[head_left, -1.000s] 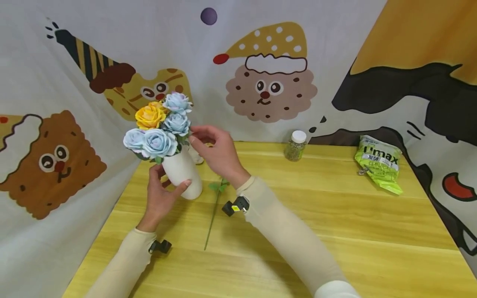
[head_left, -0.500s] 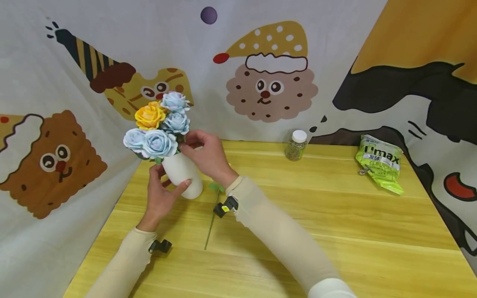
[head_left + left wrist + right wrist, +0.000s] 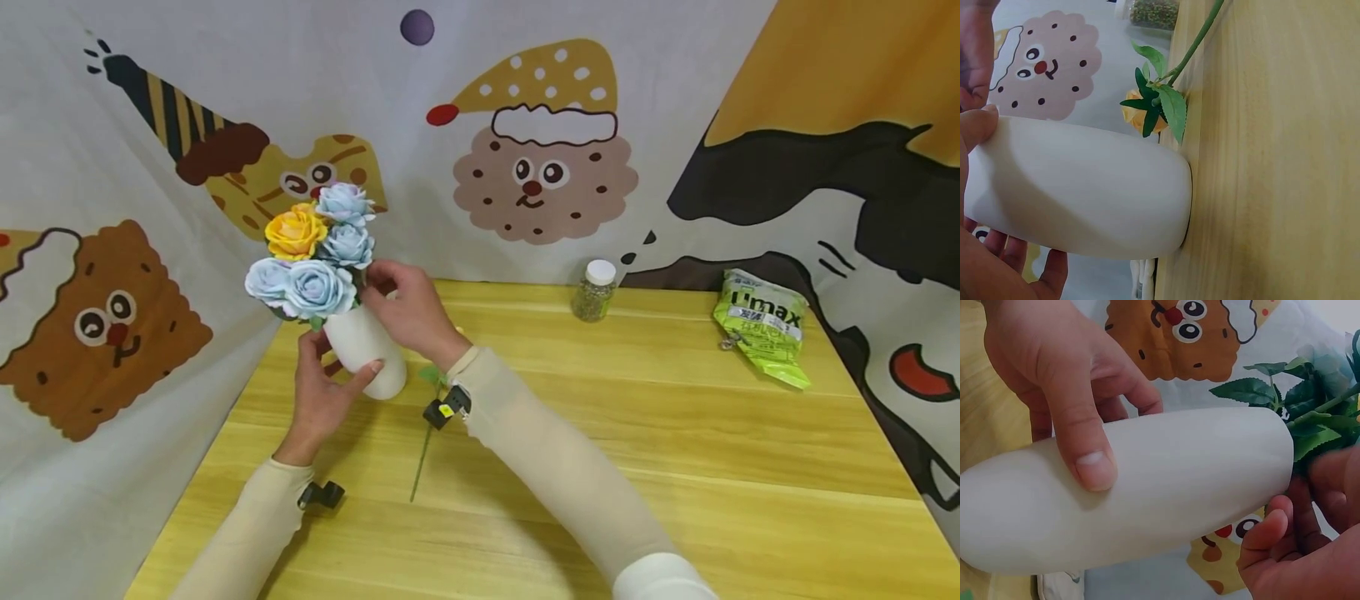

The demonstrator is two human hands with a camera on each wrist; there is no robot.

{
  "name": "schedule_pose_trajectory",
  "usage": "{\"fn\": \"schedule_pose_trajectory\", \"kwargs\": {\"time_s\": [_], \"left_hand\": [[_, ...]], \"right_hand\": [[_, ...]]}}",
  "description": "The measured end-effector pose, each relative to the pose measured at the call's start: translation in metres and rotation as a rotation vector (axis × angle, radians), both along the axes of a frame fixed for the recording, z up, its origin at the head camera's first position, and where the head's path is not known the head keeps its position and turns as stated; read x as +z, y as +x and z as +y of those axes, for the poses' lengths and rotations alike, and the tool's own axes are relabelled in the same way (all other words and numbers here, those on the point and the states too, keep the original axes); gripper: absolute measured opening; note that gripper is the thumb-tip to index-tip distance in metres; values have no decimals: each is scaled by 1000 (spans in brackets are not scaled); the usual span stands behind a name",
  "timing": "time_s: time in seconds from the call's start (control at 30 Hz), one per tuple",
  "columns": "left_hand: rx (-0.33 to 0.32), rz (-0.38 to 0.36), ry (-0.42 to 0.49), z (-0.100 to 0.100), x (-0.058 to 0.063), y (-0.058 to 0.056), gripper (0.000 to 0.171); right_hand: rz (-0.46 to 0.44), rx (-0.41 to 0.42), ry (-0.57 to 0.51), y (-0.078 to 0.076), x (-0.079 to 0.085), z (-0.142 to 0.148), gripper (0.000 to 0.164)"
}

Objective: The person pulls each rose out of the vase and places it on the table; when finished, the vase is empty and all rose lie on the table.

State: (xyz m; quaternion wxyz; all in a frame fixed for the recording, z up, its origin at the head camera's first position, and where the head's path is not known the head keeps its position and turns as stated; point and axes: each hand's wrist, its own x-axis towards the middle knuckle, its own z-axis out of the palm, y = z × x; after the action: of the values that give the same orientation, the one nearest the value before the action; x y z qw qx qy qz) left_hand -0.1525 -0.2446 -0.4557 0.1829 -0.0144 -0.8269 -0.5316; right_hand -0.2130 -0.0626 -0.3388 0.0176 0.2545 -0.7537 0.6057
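Note:
A white vase [image 3: 367,350] stands on the table, holding blue roses [image 3: 321,287] and a yellow rose [image 3: 295,232]. My left hand [image 3: 322,404] grips the vase's side, its thumb [image 3: 1094,465] across the front and the fingers behind. At the vase's mouth, my right hand [image 3: 412,310] has its fingers curled and seems to pinch a rose stem among the green leaves [image 3: 1316,425]; its fingertips are partly hidden and blurred. A loose orange-yellow rose [image 3: 1141,115] lies beside the vase, its green stem [image 3: 420,467] toward the front. In the head view, the right wrist covers part of it.
A clear jar [image 3: 594,292] of small greenish grains, with a white cap, stands at the back. Farther right lies a crumpled green Umax bag [image 3: 763,325]. A small white object [image 3: 1141,278] sits behind the vase. A cartoon-printed cloth [image 3: 420,125] hangs along the table's back edge.
My right hand has moved down and left to the vase's mouth. The upper blue roses and the yellow rose have shifted slightly left. My left hand keeps its grip on the vase.

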Motion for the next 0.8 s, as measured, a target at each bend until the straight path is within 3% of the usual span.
{"fn": "schedule_pose_trajectory", "kwargs": {"time_s": [0.2,0.57,0.8], "left_hand": [[5,-8,-1,1,-1,0,81],[-10,-3,2,1,0,0,83],[-8,-8,8,0,0,0,85]], "right_hand": [[-11,-6,3,-1,2,-1,13],[-4,-9,-68,-2,15,1,32],[-69,30,-149,3,25,6,34]]}}
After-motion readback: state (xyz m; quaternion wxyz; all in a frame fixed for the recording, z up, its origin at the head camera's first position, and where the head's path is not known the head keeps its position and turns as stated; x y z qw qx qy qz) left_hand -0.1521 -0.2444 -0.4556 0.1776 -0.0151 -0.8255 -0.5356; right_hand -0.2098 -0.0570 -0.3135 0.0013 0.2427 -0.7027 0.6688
